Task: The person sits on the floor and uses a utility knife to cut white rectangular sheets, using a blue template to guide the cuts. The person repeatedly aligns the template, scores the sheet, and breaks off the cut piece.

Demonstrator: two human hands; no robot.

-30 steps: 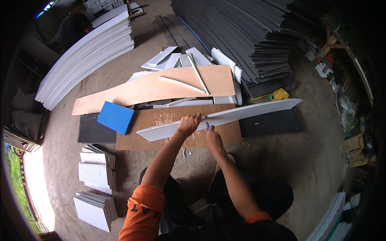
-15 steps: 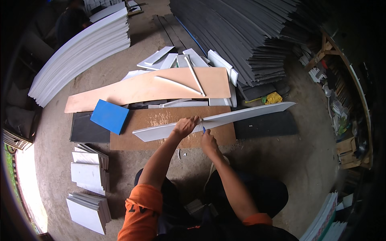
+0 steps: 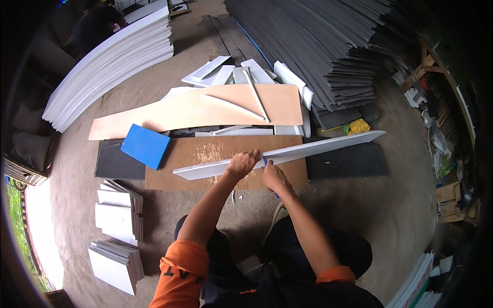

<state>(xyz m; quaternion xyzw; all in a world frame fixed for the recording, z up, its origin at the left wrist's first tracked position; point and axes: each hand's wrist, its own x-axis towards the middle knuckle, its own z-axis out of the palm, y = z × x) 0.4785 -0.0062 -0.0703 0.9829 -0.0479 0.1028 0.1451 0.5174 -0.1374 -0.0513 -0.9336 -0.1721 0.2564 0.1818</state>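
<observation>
A long white foam board (image 3: 318,146) stands tilted on one edge, across a scratched brown board (image 3: 280,177). My left hand (image 3: 244,163) is closed over it left of its middle, fingers gripping the upper edge. Close beside, my right hand (image 3: 275,177) is wrapped round a slim blue-handled cutter (image 3: 265,160), whose front end touches the white board by my left fingertips. The blade itself is too small to make out. Beyond the left hand lies a blue block (image 3: 145,146), partly on the brown board.
Behind lies a long tan sheet (image 3: 190,110) with two thin white strips, before white offcuts (image 3: 251,72). Tall stacks of white sheets (image 3: 110,64) and dark grey sheets (image 3: 308,51) flank it. Small white stacks (image 3: 115,220) sit at left. A person (image 3: 95,25) is at far left.
My right hand has shifted slightly up and right along the board, its cutter now tilted the other way. The whole view has drifted a little; my left hand keeps its grip.
</observation>
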